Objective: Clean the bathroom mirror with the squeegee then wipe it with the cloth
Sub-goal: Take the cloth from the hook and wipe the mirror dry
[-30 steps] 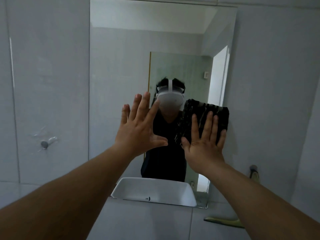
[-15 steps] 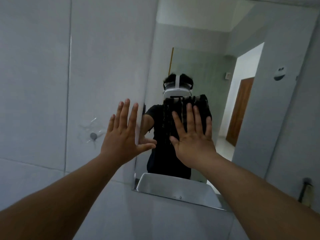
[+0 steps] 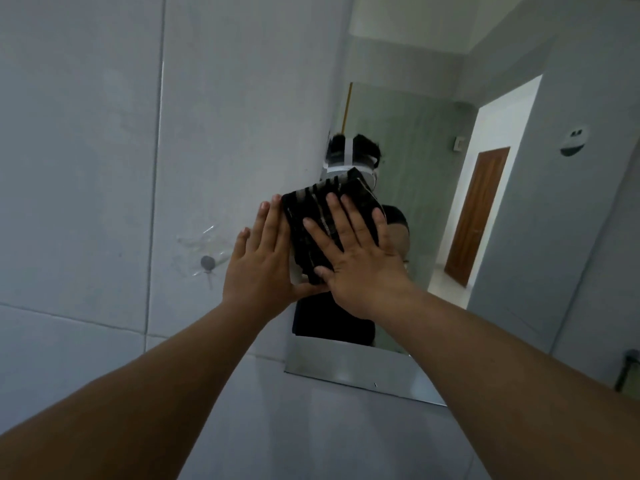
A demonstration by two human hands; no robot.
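The bathroom mirror (image 3: 433, 161) hangs on the grey tiled wall and fills the right half of the head view. A dark striped cloth (image 3: 306, 216) lies flat against the glass near the mirror's left edge. My right hand (image 3: 356, 268) presses on the cloth with its fingers spread. My left hand (image 3: 256, 268) lies flat beside it, over the mirror's left edge, with its thumb touching the cloth's lower edge. No squeegee can be made out.
A small round hook (image 3: 207, 262) sits on the wall tile left of my hands. The mirror reflects a person, a wooden door (image 3: 478, 216) and a white basin rim (image 3: 346, 362). A dark object (image 3: 627, 372) shows at the far right edge.
My view has swung left, so the mirror sits further right. My right hand has slid the cloth left to the mirror's left edge. My left hand now touches the cloth.
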